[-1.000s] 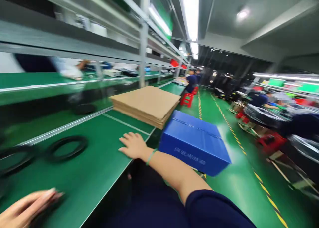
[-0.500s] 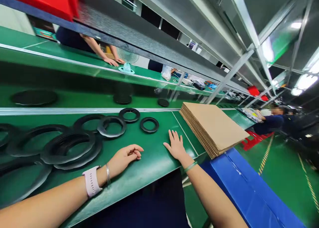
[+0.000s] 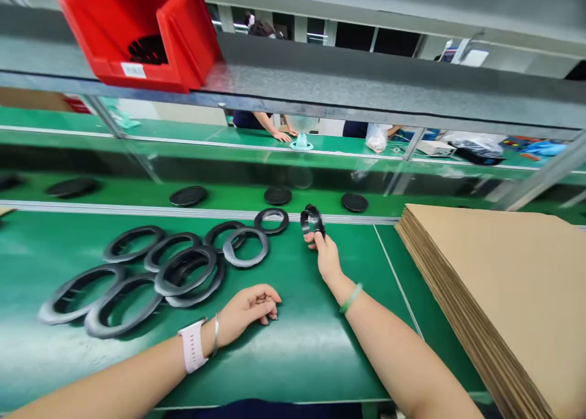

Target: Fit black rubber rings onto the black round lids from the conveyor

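My right hand [image 3: 327,260] grips a black ring [image 3: 320,219] by its lower edge and holds it tilted up on its side above the green work surface [image 3: 302,352]. My left hand [image 3: 249,310] hovers low or rests over the surface, fingers curled in with nothing visible in them. To its left lie several black rings of different sizes, among them an overlapping ring [image 3: 208,263], a ring with a pale sheen [image 3: 246,263] and a smaller ring [image 3: 274,230] at the back.
A cardboard stack [image 3: 513,260] stands at the right. Behind a metal rail, several black discs [image 3: 278,195] lie along a green belt. A red bin [image 3: 192,47] sits on the overhead shelf [image 3: 366,83]. Across the line, a co-worker's hands [image 3: 281,136] rest near a teal part [image 3: 301,143].
The view has swung left and levelled. My right hand, formerly spread flat on the surface, has taken the nearby small ring and raised it. My left hand stays curled.
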The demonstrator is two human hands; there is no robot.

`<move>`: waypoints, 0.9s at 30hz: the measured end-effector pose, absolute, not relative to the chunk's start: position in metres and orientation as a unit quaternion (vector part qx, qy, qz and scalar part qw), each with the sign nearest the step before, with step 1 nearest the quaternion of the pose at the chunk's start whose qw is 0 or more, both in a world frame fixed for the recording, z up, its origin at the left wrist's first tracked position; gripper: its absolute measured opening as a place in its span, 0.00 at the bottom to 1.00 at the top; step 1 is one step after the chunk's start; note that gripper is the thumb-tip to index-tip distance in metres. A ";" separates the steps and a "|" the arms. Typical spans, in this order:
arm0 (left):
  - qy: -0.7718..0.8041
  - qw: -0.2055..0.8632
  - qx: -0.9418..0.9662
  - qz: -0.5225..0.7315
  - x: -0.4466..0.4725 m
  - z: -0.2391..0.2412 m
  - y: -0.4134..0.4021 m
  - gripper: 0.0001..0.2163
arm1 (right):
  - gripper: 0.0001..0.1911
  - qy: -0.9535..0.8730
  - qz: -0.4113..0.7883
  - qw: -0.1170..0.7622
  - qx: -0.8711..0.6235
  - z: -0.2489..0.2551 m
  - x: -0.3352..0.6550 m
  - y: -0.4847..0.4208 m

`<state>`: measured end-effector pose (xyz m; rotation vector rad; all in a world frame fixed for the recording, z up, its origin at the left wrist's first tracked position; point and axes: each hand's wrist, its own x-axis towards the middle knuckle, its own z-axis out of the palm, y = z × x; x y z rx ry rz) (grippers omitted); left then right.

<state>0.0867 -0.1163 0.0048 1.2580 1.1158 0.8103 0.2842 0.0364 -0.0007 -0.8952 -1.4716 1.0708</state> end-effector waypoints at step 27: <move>0.237 0.334 0.899 0.157 0.159 -0.038 -0.124 0.20 | 0.32 -0.520 0.641 0.435 -0.361 0.001 0.291 0.026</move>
